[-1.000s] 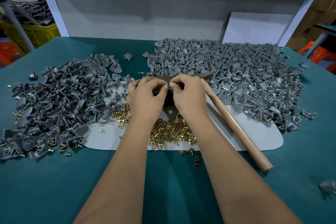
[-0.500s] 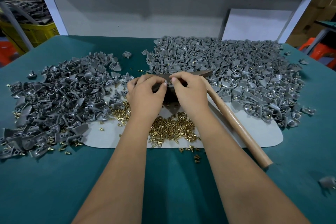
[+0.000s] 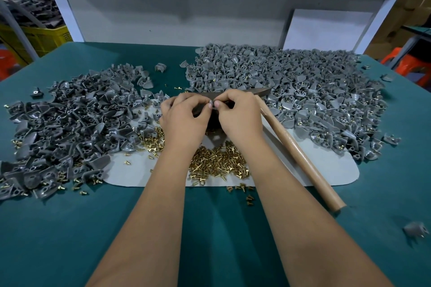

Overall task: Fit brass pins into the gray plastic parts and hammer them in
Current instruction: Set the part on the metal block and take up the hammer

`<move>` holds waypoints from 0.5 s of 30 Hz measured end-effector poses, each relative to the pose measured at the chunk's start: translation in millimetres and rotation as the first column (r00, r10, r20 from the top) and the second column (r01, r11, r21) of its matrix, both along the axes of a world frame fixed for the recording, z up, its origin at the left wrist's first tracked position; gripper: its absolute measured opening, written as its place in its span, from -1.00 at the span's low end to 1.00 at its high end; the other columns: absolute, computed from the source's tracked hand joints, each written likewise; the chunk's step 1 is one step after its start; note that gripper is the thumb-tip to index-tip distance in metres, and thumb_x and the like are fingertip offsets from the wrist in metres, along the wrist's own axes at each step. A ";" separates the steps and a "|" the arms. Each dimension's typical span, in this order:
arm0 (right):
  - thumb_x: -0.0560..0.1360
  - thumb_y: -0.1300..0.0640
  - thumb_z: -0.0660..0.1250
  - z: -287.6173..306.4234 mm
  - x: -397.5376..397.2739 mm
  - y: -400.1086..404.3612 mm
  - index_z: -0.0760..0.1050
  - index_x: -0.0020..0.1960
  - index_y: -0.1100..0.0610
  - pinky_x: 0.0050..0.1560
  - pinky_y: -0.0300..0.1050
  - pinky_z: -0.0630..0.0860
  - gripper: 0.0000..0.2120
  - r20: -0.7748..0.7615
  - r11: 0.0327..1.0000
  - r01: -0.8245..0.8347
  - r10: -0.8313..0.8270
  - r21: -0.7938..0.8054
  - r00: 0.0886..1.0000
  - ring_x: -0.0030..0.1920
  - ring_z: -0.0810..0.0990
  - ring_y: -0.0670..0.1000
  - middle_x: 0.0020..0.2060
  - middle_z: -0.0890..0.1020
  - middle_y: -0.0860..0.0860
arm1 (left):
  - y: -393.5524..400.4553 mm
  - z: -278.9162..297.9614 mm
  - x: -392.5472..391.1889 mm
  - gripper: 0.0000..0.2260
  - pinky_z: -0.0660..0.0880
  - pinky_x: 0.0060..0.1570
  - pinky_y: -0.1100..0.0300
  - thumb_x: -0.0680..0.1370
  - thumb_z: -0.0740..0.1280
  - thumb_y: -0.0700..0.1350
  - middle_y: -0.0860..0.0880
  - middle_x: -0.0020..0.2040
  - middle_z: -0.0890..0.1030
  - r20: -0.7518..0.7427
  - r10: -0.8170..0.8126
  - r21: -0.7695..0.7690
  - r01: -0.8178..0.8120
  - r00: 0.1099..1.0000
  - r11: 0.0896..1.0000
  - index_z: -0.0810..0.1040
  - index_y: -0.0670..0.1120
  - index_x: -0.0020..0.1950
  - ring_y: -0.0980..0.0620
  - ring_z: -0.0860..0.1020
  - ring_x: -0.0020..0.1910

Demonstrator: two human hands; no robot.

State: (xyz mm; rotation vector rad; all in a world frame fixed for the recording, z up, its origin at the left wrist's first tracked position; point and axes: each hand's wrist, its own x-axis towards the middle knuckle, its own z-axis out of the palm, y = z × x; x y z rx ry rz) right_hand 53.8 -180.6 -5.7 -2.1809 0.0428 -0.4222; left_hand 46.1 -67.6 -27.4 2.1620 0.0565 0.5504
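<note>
Both hands are meeting in the middle of the table, over the pale mat (image 3: 326,170). The left hand (image 3: 184,119) and the right hand (image 3: 240,114) are curling their fingers in and pinching something tiny between their tips. It looks like one gray part with a pin going in, but it is too small and too hidden to tell for sure.

More brass pins (image 3: 217,165) are lying in a shiny heap just near the wrists. Gray plastic parts are lying in a pile on the left (image 3: 70,123) and in a bigger pile on the far right (image 3: 303,91), where some are already showing pins. The hammer (image 3: 300,158) is lying to the right of the right hand, its wooden handle pointing near.

The pins are probably light, hard and slippery, so fingertips are best for picking them. The gray parts are likely light and stiff, good to hold by the edges. The hammer is probably heavy at its head, so holding the handle is best.
</note>
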 end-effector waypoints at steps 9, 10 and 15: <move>0.53 0.14 0.33 -6.4 -10.4 -4.1 0.64 0.01 0.03 0.11 -0.03 0.44 -0.88 0.137 0.997 -0.053 0.060 -0.058 0.989 0.13 0.44 -0.04 -0.07 0.64 -0.06 | 0.6 3.3 -4.5 -0.89 0.20 0.23 0.09 0.57 0.33 0.01 0.15 0.18 0.56 -0.022 -0.028 -0.037 0.027 0.999 0.999 0.64 0.14 0.03 -0.02 0.24 0.28; 0.54 0.13 0.32 -5.6 -10.6 -5.8 0.64 0.04 0.01 0.14 -0.05 0.44 -0.85 0.122 0.996 -0.071 0.076 -0.048 0.990 0.15 0.45 -0.06 -0.03 0.64 -0.07 | 0.8 4.0 -5.0 -0.89 0.20 0.24 0.08 0.57 0.33 0.02 0.15 0.18 0.56 -0.029 -0.033 -0.048 0.032 0.999 0.998 0.64 0.14 0.03 -0.02 0.24 0.29; 0.56 0.12 0.27 8.4 -15.9 -13.9 0.61 0.16 -0.10 0.12 -0.19 0.51 -0.75 0.130 0.981 -0.078 0.055 0.176 0.990 0.10 0.54 -0.19 0.08 0.63 -0.20 | 0.2 8.2 -5.2 -0.93 0.17 0.26 0.07 0.57 0.34 0.02 0.21 0.12 0.51 -0.063 -0.040 -0.094 0.034 0.997 0.995 0.57 0.22 -0.05 0.00 0.22 0.30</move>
